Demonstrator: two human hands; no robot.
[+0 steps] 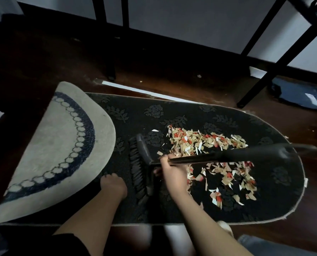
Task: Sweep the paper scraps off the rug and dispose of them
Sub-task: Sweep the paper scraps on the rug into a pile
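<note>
**One brush, one heap of scraps, two hands on the rug**

From my feed, my right hand [169, 168] is curled tight round the long black handle [228, 156] of one brush, close to where the handle meets the brush head [142, 167]. The head lies on the rug with its bristles facing left, just left of the scraps. My left hand [113, 184] presses down flat on the rug beside the bristles, fingers bent at the tips, holding nothing.

I count one dark rug [191, 115], oval, with a rose pattern. Its left end [61, 148] is folded over, showing a pale underside with a blue ring. The paper scraps [215, 156] lie on the right half of the rug in one loose heap, tan, white and red, too many and too blurred to count singly; the handle crosses above them. A few stray bits sit apart near the heap's left edge.

Beyond the rug I see dark wooden floor [172, 74] and four black furniture legs [255, 76].
</note>
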